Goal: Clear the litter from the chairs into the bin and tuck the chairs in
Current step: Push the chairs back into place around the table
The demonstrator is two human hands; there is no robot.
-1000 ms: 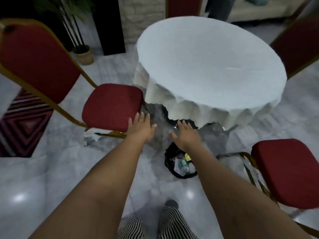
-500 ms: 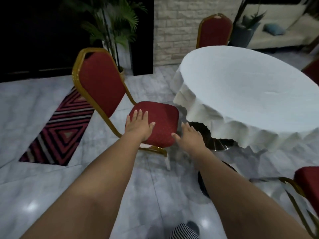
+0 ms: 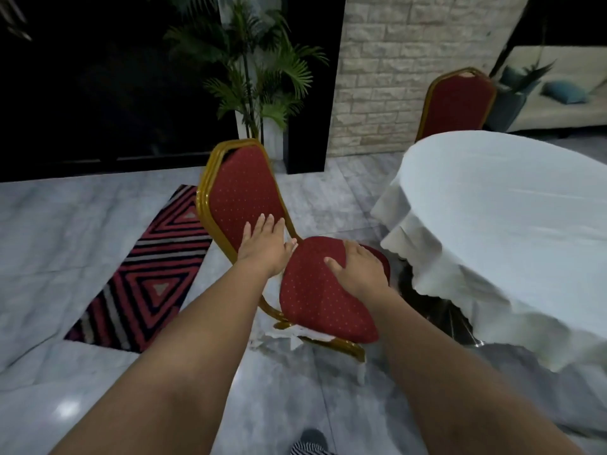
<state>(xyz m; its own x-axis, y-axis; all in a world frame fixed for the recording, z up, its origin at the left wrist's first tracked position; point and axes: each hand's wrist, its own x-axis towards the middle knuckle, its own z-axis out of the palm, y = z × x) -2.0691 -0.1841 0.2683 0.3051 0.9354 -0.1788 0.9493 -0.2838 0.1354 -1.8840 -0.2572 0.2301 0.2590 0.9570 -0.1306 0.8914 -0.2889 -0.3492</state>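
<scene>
Item: red chair (image 3: 315,290) with gold frame, standing on the grey marble floor (image 3: 82,241) just left of the bench (image 3: 512,231), seat pointed toward the viewer, not tucked in; the bench is round and draped in a white cloth

Left hand (image 3: 264,246): fingers (image 3: 269,224) straight and held together, spread flat, lying over the lower edge of the chair back where it meets the seat; nothing gripped

Right hand (image 3: 358,270): palm down on the far side of the seat cushion, thumb out to the left, fingers bent over the far edge of the seat; whether they clasp the edge cannot be told

Litter: crumpled white paper (image 3: 282,334) on the floor under the front of the seat, beside the chair's front leg

Second red chair (image 3: 456,103): beyond the bench, back visible above the cloth, close against the bench

Also present: striped red and black rug (image 3: 147,277) on the floor left of the chair; potted palm (image 3: 259,80) behind it; pale brick wall (image 3: 410,60); sofa (image 3: 565,93) with a blue cushion at far right
</scene>
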